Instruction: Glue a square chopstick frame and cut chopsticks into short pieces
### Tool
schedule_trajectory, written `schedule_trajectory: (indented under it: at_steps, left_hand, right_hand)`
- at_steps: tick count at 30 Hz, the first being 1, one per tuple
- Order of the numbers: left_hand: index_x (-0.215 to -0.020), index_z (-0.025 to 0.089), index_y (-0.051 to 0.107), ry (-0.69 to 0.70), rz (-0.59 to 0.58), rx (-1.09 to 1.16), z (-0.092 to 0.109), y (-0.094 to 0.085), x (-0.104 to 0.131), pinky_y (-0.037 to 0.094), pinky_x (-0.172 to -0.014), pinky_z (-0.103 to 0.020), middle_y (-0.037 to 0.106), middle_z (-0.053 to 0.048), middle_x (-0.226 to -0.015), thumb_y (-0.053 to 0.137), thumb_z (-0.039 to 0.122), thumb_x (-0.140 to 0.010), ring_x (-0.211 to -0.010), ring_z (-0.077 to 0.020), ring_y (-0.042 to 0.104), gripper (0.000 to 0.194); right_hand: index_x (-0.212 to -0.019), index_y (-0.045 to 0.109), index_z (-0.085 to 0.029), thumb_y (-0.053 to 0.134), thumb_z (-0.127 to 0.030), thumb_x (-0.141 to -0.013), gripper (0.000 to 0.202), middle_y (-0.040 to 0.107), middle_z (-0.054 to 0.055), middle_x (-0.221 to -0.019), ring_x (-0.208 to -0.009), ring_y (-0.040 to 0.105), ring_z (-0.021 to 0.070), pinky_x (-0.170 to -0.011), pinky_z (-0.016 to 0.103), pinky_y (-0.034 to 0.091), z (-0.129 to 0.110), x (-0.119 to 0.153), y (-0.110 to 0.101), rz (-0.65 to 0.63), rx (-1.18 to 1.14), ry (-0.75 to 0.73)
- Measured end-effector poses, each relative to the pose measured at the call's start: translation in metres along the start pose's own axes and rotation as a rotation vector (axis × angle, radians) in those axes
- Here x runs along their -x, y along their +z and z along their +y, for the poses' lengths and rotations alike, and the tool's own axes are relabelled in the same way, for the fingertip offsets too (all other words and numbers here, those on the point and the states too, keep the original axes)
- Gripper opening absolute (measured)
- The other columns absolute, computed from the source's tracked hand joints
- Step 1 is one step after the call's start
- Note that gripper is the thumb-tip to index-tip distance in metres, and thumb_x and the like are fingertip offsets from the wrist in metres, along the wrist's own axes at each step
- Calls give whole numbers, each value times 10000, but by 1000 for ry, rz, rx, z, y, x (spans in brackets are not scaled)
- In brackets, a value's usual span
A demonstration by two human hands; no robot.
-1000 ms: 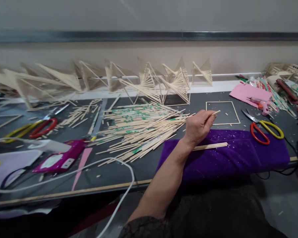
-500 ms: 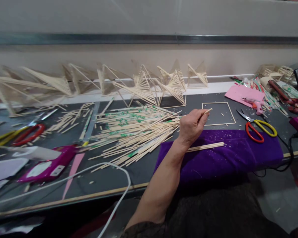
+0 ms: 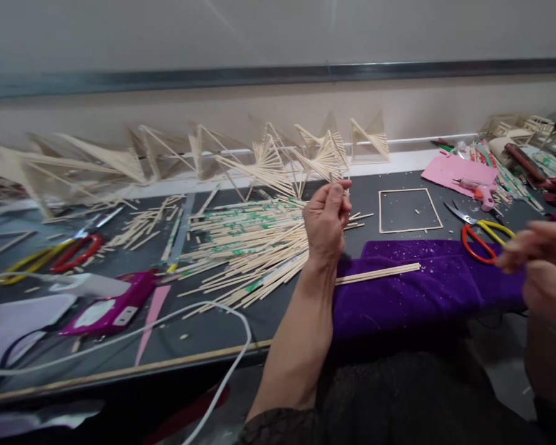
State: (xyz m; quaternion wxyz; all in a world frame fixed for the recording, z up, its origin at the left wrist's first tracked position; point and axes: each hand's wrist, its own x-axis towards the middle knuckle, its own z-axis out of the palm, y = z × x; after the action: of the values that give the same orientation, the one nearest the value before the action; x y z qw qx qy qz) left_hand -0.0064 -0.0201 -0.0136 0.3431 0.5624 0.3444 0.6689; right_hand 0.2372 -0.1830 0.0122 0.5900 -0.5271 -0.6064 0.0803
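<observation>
My left hand (image 3: 325, 219) is closed in a pinch above the right end of a pile of thin wooden sticks (image 3: 250, 247). A short bit of a thin stick (image 3: 332, 177) pokes up from its fingertips; the rest is hidden by the hand. At the right edge my right hand (image 3: 544, 266) is smeared by motion, beside the red and yellow handles of a pair of scissors (image 3: 477, 233). What it holds, if anything, cannot be made out. Between the hands a few sticks (image 3: 380, 273) lie on a purple cloth (image 3: 408, 303). Behind the cloth is a flat square stick frame (image 3: 410, 230).
Twisted stick models (image 3: 259, 164) line the wall. Further left lie a second pair of scissors (image 3: 76, 252), a magenta device (image 3: 111, 306) and a white cable (image 3: 241, 321). A pink glue gun (image 3: 485, 194) rests by a pink sheet (image 3: 458, 173) at the right.
My left hand has moved left and turned upright, away from the square frame, the stick still pinched. My right hand has come into view at the right edge. The view has shifted slightly.
</observation>
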Motion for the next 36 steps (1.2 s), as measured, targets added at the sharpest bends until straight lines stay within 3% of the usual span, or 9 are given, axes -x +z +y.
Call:
schedule_trajectory:
  at_steps: [3,7,10,14,19,24,28,31,36]
  left_hand:
    - [-945,249,665,-49,-5,130,-4,-10,-11,225,-342,-235,518,41,-578,520,531,-867,-378,-57,311,326]
    - [-971,256,654,-49,-31,146,-10,-14,-16,296,-367,-228,553,22,-614,489,565,-874,-441,-69,428,364]
    - [-968,248,656,-48,-45,227,-13,-12,-14,316,-374,-214,578,21,-642,530,537,-866,-464,-60,469,331]
    - [-931,238,670,-111,-22,366,-11,-8,-11,332,-377,-180,602,29,-659,599,496,-835,-476,-45,494,285]
    - [-914,212,694,-170,40,320,-2,-3,-6,467,-513,-170,669,15,-715,672,443,-785,-594,-68,598,265]
    - [-878,185,706,-101,-45,139,6,-1,-1,486,-551,-182,643,13,-654,678,419,-789,-574,-70,581,252]
    - [-819,194,684,-19,0,139,9,-1,-1,400,-429,-157,505,56,-535,647,446,-810,-438,-44,441,256]
    - [-790,193,664,-73,-15,173,12,-2,-3,248,-327,-158,438,71,-499,656,435,-809,-358,-26,310,243]
    - [-781,200,642,-208,25,308,18,-10,-9,136,-299,-190,391,81,-467,625,401,-848,-319,-22,221,213]
  right_hand:
    - [-1025,645,-338,623,-296,-838,193,656,-16,-783,-645,617,153,-613,329,509,0,-29,37,-291,-61,-39]
    - [-917,680,-199,556,-278,-835,169,689,16,-830,-694,609,132,-659,275,467,0,-70,104,-723,4,-53]
    - [-875,681,-176,572,-274,-815,159,697,25,-855,-778,620,137,-720,252,442,2,-77,147,-904,32,-53]
    - [-712,613,-151,551,-239,-821,153,584,-24,-616,-580,577,108,-590,222,394,12,-68,179,-1113,-68,3]
    - [-768,646,-134,522,-240,-848,182,572,-28,-590,-554,552,100,-574,218,362,31,-69,186,-1011,-113,7]
    - [-846,690,-129,531,-208,-853,177,652,15,-707,-640,569,107,-651,240,384,35,-80,180,-951,-54,-74]
    - [-880,718,-152,614,-220,-808,144,704,40,-818,-727,590,127,-670,247,384,32,-85,165,-1043,129,-117]
    - [-880,727,-161,603,-226,-814,154,713,39,-802,-710,595,127,-654,250,382,34,-86,149,-1106,183,-115]
    - [-878,718,-150,568,-285,-841,205,684,27,-728,-652,581,114,-634,248,382,49,-89,135,-971,121,-76]
